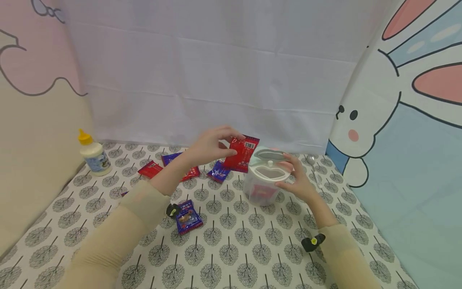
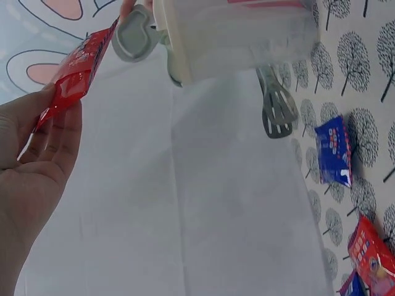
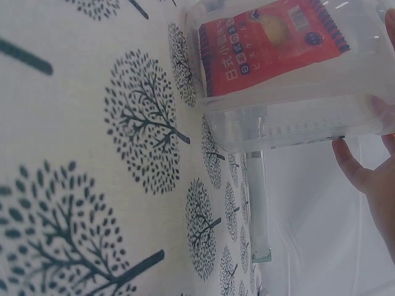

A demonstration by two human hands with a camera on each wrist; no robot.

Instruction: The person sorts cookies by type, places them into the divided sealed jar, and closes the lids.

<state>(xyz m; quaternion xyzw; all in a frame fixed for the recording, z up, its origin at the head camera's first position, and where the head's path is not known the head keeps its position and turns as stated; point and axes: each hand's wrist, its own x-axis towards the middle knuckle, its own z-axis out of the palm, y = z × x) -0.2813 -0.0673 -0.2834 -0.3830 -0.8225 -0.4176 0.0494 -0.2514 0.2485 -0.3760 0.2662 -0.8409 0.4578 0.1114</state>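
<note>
My left hand [image 1: 213, 146] pinches a red snack packet [image 1: 241, 154] by its edge, between thumb and fingers, next to the top of a clear storage container [image 1: 254, 192]. In the left wrist view the packet [image 2: 80, 71] is tilted, close by the raised grey flap [image 2: 136, 34]. My right hand [image 1: 299, 180] grips the container's upper right side, thumb low on the rim and fingers near the flap. A white lid [image 1: 270, 173] with a small knob tops the container. Inside it lies another red biscuit packet [image 3: 265, 46], seen through the clear wall.
Blue packets [image 1: 188, 216] and red packets [image 1: 149, 169] are scattered left of the container on the tree-print cloth. A yellow-capped bottle [image 1: 94, 154] stands at the far left. A metal spoon [image 1: 313, 164] lies to the right. Behind the container is a grey slotted spatula [image 2: 278, 105].
</note>
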